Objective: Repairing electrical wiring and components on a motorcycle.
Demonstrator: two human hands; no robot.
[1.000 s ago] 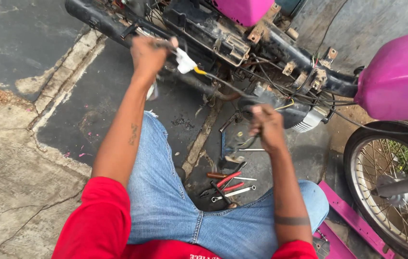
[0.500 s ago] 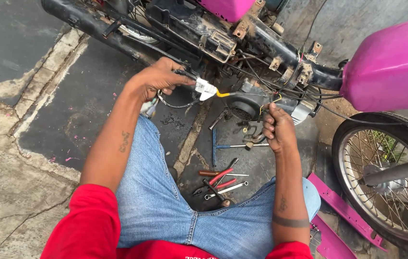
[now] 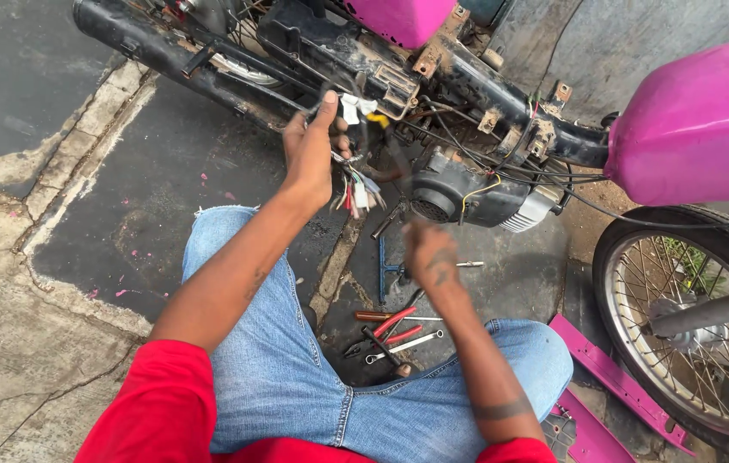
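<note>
Now your left hand (image 3: pixel 317 154) is up at about eleven o'clock from your knees, closed around a bundle of wires (image 3: pixel 356 184) with white and coloured connectors hanging below the fingers; half a second ago that hand sat lower and further left, pinching a white-and-yellow connector out toward the engine. So the bundle has been gathered and lifted closer to the black frame (image 3: pixel 484 94), and the loose ends now dangle free rather than stretched across.

Your left forearm runs straight up from your denim-covered thigh, wrist level, thumb pointing toward twelve o'clock beside a white connector. Your right hand (image 3: pixel 429 253) has dropped away from the engine (image 3: pixel 459 193) toward five o'clock of it; it is motion-blurred, so you cannot tell how far open it is or whether it holds anything. It hovers above the red-handled pliers (image 3: pixel 394 324) and other tools on the pavement. The pink tank (image 3: pixel 699 120) sits at two o'clock, the spoked wheel (image 3: pixel 690 317) at four.
</note>
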